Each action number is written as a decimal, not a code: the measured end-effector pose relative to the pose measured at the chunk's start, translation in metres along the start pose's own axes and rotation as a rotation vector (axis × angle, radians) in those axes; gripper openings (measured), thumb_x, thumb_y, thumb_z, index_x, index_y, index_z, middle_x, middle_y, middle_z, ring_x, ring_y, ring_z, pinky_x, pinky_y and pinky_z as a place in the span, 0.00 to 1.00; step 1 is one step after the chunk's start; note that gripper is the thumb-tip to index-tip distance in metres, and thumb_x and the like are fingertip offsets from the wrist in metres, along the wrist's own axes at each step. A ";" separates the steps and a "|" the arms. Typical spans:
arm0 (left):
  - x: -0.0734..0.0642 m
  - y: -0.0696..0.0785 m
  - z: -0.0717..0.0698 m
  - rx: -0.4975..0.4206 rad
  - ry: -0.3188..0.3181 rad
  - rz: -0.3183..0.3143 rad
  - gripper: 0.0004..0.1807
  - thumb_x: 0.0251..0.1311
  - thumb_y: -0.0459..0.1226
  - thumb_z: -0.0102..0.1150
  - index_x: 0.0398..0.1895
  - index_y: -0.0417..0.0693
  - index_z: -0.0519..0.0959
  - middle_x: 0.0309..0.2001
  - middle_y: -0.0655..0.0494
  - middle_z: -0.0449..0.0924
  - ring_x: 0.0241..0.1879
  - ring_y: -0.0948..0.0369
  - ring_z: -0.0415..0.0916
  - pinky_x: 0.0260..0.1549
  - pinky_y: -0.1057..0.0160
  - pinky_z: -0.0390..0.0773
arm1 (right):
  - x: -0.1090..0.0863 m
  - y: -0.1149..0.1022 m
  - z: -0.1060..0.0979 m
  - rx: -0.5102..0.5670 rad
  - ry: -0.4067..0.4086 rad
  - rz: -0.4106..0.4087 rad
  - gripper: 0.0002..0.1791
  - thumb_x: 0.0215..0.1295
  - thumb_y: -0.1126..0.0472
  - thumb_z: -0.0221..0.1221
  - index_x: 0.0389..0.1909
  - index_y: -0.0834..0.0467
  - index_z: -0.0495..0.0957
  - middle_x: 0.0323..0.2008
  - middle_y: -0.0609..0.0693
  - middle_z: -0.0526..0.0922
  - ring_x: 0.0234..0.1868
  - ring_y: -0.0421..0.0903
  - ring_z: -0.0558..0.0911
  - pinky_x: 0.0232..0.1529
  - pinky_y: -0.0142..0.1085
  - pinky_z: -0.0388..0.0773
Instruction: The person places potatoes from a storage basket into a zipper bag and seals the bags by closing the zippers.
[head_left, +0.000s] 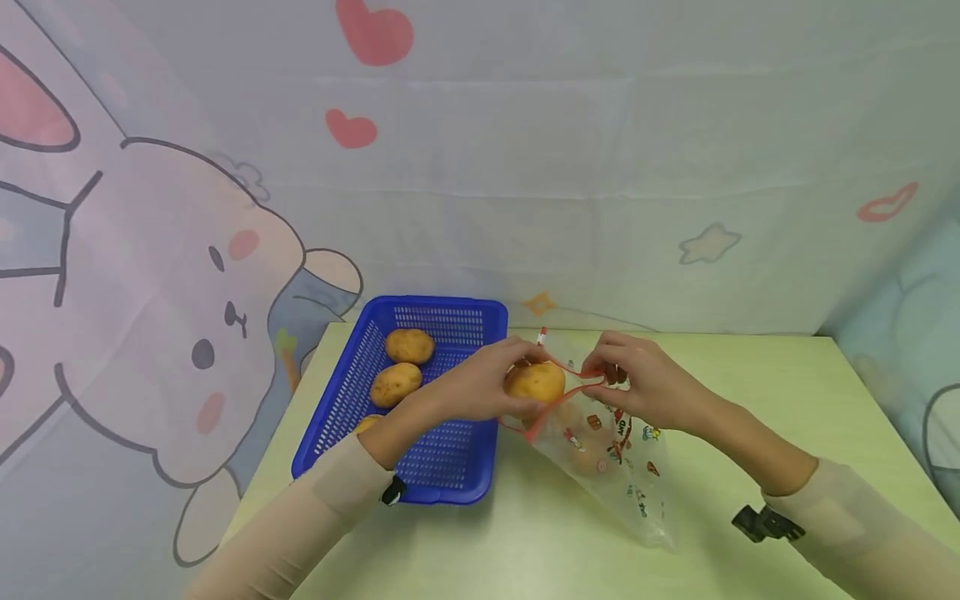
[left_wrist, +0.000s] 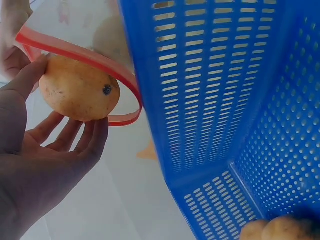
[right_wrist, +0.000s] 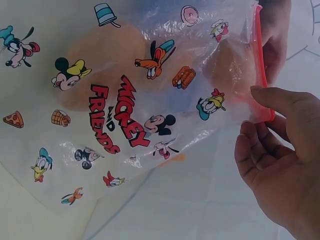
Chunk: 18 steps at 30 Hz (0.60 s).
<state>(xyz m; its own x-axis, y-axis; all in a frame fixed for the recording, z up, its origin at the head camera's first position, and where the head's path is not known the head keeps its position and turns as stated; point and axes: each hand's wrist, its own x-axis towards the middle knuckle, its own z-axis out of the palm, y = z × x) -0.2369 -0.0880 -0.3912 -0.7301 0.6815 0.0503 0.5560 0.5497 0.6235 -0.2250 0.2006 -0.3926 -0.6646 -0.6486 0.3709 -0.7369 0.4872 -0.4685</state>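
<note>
My left hand [head_left: 491,379] grips a potato [head_left: 537,382] at the mouth of a clear zip bag [head_left: 637,492] printed with cartoon figures. In the left wrist view the potato [left_wrist: 75,90] has a dark spot, and the bag's red zip edge [left_wrist: 75,50] loops around it. My right hand [head_left: 645,379] pinches that red edge on the far side; the right wrist view shows its thumb and fingers [right_wrist: 272,100] on the strip. Through the printed plastic, other potatoes [right_wrist: 107,65] show faintly inside the bag.
A blue perforated basket [head_left: 450,492] stands left of the bag, with several potatoes [head_left: 396,385] along its left side; my left forearm reaches over it. The pale green table [head_left: 787,400] meets a cartoon-printed cloth [head_left: 525,167] at the back.
</note>
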 end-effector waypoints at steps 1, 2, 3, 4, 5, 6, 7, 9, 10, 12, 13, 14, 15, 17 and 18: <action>-0.001 -0.002 0.001 -0.005 0.004 -0.006 0.34 0.66 0.47 0.74 0.72 0.48 0.74 0.65 0.53 0.77 0.63 0.56 0.74 0.60 0.56 0.79 | 0.000 0.000 0.000 -0.001 -0.002 0.003 0.11 0.63 0.65 0.75 0.39 0.51 0.83 0.36 0.39 0.77 0.32 0.44 0.77 0.33 0.34 0.79; -0.001 -0.003 0.001 -0.014 0.011 -0.008 0.34 0.66 0.48 0.74 0.71 0.48 0.74 0.65 0.53 0.77 0.63 0.56 0.74 0.60 0.55 0.80 | 0.000 0.000 0.001 -0.004 -0.003 0.004 0.11 0.63 0.64 0.76 0.39 0.50 0.83 0.36 0.38 0.76 0.32 0.44 0.77 0.33 0.33 0.79; -0.003 -0.005 0.001 -0.017 0.020 -0.009 0.34 0.66 0.49 0.74 0.71 0.47 0.74 0.64 0.53 0.77 0.63 0.56 0.75 0.59 0.55 0.81 | 0.000 0.001 0.001 -0.005 -0.001 0.005 0.11 0.63 0.64 0.76 0.39 0.50 0.83 0.36 0.38 0.76 0.32 0.43 0.77 0.33 0.34 0.79; -0.004 -0.007 0.000 -0.020 0.029 -0.007 0.35 0.65 0.50 0.74 0.70 0.47 0.75 0.64 0.54 0.77 0.63 0.56 0.75 0.58 0.55 0.81 | 0.000 0.001 0.002 -0.008 0.000 0.004 0.11 0.63 0.64 0.76 0.39 0.50 0.83 0.36 0.38 0.76 0.32 0.42 0.77 0.33 0.34 0.79; -0.006 -0.009 -0.001 -0.023 0.039 -0.006 0.35 0.65 0.51 0.74 0.70 0.47 0.75 0.64 0.53 0.77 0.63 0.55 0.75 0.57 0.54 0.82 | -0.001 0.002 0.002 -0.009 0.000 0.004 0.11 0.63 0.64 0.76 0.39 0.50 0.83 0.36 0.38 0.76 0.32 0.41 0.76 0.33 0.35 0.79; -0.009 -0.012 -0.002 -0.022 0.051 -0.004 0.35 0.65 0.52 0.74 0.69 0.46 0.76 0.64 0.53 0.78 0.63 0.54 0.76 0.57 0.54 0.82 | -0.001 0.003 0.002 -0.010 0.001 0.002 0.11 0.63 0.64 0.76 0.39 0.50 0.83 0.36 0.38 0.76 0.32 0.40 0.76 0.33 0.36 0.79; -0.012 -0.014 -0.004 -0.016 0.062 -0.007 0.35 0.65 0.52 0.74 0.69 0.47 0.76 0.64 0.53 0.78 0.63 0.53 0.76 0.57 0.54 0.82 | -0.001 0.003 0.003 -0.012 0.001 0.000 0.11 0.63 0.64 0.76 0.39 0.50 0.83 0.36 0.38 0.76 0.32 0.40 0.75 0.33 0.37 0.79; -0.019 -0.017 -0.008 0.001 0.080 -0.021 0.35 0.64 0.52 0.75 0.69 0.47 0.76 0.63 0.54 0.78 0.64 0.53 0.76 0.58 0.56 0.81 | 0.000 0.003 0.003 -0.015 -0.002 -0.004 0.10 0.64 0.63 0.75 0.40 0.51 0.83 0.36 0.39 0.76 0.32 0.40 0.75 0.32 0.39 0.79; -0.023 -0.019 -0.010 0.009 0.091 -0.031 0.35 0.64 0.52 0.75 0.70 0.47 0.76 0.64 0.53 0.78 0.64 0.54 0.76 0.60 0.56 0.80 | 0.000 0.003 0.003 -0.018 -0.002 -0.004 0.10 0.64 0.63 0.75 0.40 0.51 0.83 0.36 0.40 0.76 0.32 0.40 0.74 0.32 0.38 0.79; -0.034 -0.023 -0.015 0.015 0.105 -0.051 0.35 0.64 0.51 0.75 0.70 0.47 0.76 0.64 0.53 0.78 0.65 0.54 0.76 0.62 0.55 0.80 | 0.000 0.002 0.004 -0.020 -0.004 -0.001 0.10 0.64 0.63 0.75 0.40 0.51 0.83 0.36 0.41 0.76 0.31 0.41 0.75 0.31 0.36 0.78; -0.040 -0.025 -0.018 0.025 0.109 -0.069 0.35 0.64 0.52 0.75 0.70 0.48 0.75 0.65 0.54 0.78 0.66 0.55 0.75 0.63 0.54 0.79 | 0.000 0.002 0.004 -0.022 -0.006 -0.001 0.10 0.64 0.63 0.75 0.40 0.51 0.84 0.36 0.42 0.77 0.31 0.42 0.75 0.31 0.35 0.77; -0.046 -0.028 -0.020 0.037 0.115 -0.085 0.35 0.64 0.53 0.74 0.70 0.49 0.76 0.65 0.55 0.78 0.66 0.56 0.75 0.63 0.54 0.79 | 0.001 0.001 0.005 -0.025 -0.009 -0.003 0.10 0.64 0.63 0.75 0.40 0.51 0.84 0.36 0.42 0.77 0.30 0.43 0.76 0.31 0.34 0.76; -0.052 -0.032 -0.023 0.046 0.120 -0.100 0.35 0.64 0.54 0.74 0.70 0.50 0.76 0.65 0.55 0.78 0.66 0.56 0.75 0.65 0.53 0.78 | 0.001 0.000 0.005 -0.028 -0.010 -0.007 0.10 0.64 0.63 0.75 0.40 0.52 0.84 0.36 0.42 0.77 0.30 0.44 0.76 0.31 0.33 0.76; -0.065 -0.040 -0.029 0.064 0.130 -0.127 0.35 0.64 0.54 0.74 0.70 0.50 0.76 0.66 0.54 0.77 0.68 0.55 0.74 0.66 0.50 0.76 | 0.002 -0.001 0.005 -0.032 -0.008 -0.015 0.10 0.63 0.64 0.75 0.40 0.52 0.83 0.36 0.42 0.77 0.30 0.43 0.76 0.31 0.32 0.75; -0.072 -0.045 -0.031 0.075 0.134 -0.145 0.35 0.64 0.53 0.74 0.70 0.50 0.76 0.67 0.54 0.77 0.68 0.54 0.74 0.67 0.49 0.76 | 0.002 -0.001 0.005 -0.036 -0.006 -0.019 0.10 0.63 0.64 0.75 0.40 0.52 0.83 0.36 0.42 0.77 0.30 0.42 0.76 0.31 0.32 0.75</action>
<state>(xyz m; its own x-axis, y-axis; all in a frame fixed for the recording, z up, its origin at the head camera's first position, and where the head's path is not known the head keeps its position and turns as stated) -0.2222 -0.1769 -0.3988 -0.8484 0.5245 0.0709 0.4655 0.6756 0.5718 -0.2250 0.1961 -0.3954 -0.6498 -0.6614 0.3745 -0.7534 0.4955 -0.4322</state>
